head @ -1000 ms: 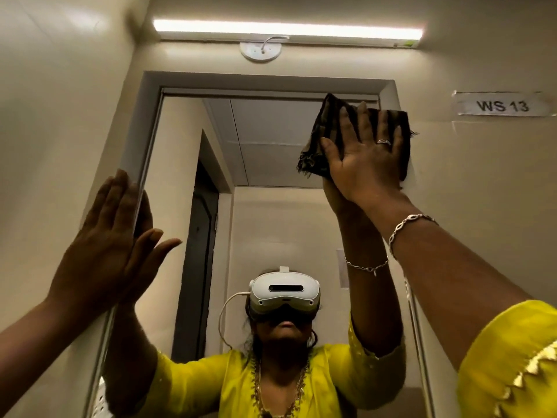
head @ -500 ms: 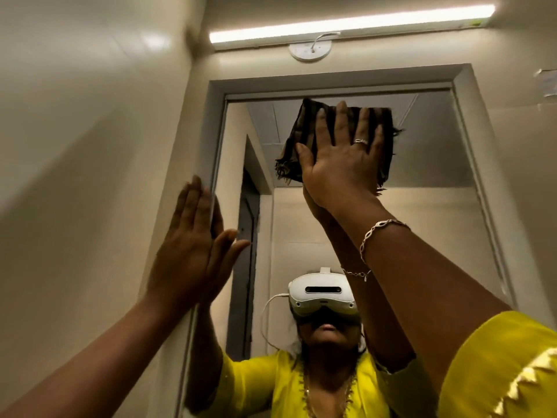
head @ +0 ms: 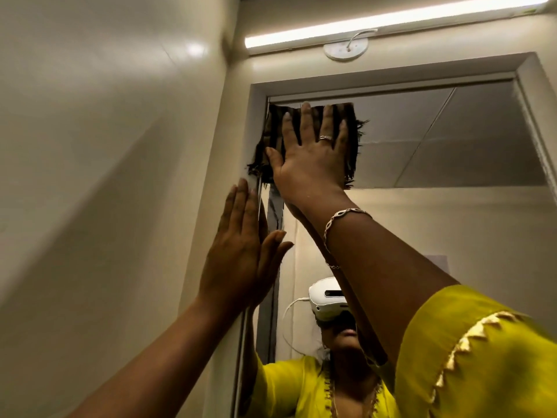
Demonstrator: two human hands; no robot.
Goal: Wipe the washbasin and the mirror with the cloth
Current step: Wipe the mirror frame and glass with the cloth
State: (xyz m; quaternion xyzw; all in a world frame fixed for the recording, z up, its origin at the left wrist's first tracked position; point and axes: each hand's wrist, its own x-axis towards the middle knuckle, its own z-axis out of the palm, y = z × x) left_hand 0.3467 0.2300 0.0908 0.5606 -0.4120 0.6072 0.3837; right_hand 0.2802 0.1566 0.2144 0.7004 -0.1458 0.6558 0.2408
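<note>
Right hand [head: 310, 164] flat, fingers [head: 306, 122] spread wide, pinning dark fringed cloth [head: 275, 131] into grey-framed wall mirror's [head: 452, 146] upper-left corner, centre frame. Left hand [head: 241, 254] open, bracing the frame. Best pressing evenly, overlapping strokes downward.

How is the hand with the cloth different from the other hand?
The right hand presses the dark cloth on the mirror, up high; the left hand is bare, lower, at the mirror's frame. The right wears a ring; no ring shows on the left. Both are flat and open.
</note>
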